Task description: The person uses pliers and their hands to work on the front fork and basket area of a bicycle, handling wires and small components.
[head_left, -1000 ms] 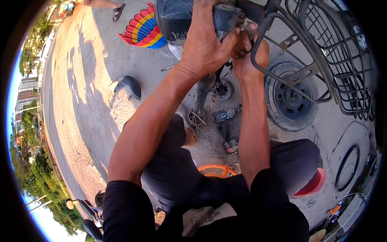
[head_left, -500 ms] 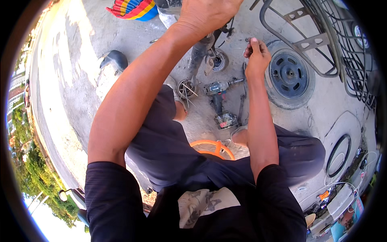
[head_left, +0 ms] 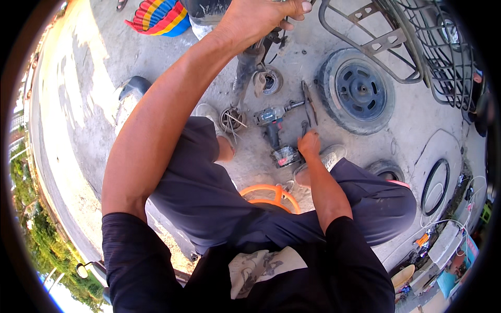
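Observation:
My left hand (head_left: pixel 261 20) reaches to the top edge, over the dark, dusty vehicle part (head_left: pixel 248 65). Its thumb points right and its fingers curl under; what they grip is hidden. Low down, my right hand (head_left: pixel 309 144) closes on the handle of a wrench (head_left: pixel 305 125) lying on the ground. Just left of it is a cordless impact wrench (head_left: pixel 271 125), its battery end towards me. Beyond the wrench lie long pliers (head_left: pixel 309 101). A small round hub (head_left: pixel 270 81) sits beneath the vehicle part, with a round container (head_left: pixel 232 119) of thin sticks nearby.
A wheel with a tyre (head_left: pixel 360 91) lies flat at right, below a metal rack (head_left: pixel 389 39). Between my legs is an orange ring-shaped frame (head_left: pixel 279 194). Another tyre (head_left: pixel 385 169) rests beside my right knee. A striped basket (head_left: pixel 160 18) stands at upper left.
My right hand has come down from beside the wheel to the wrench and taken hold of its handle. My left hand stays near the top; its thumb now shows. The view has shifted slightly.

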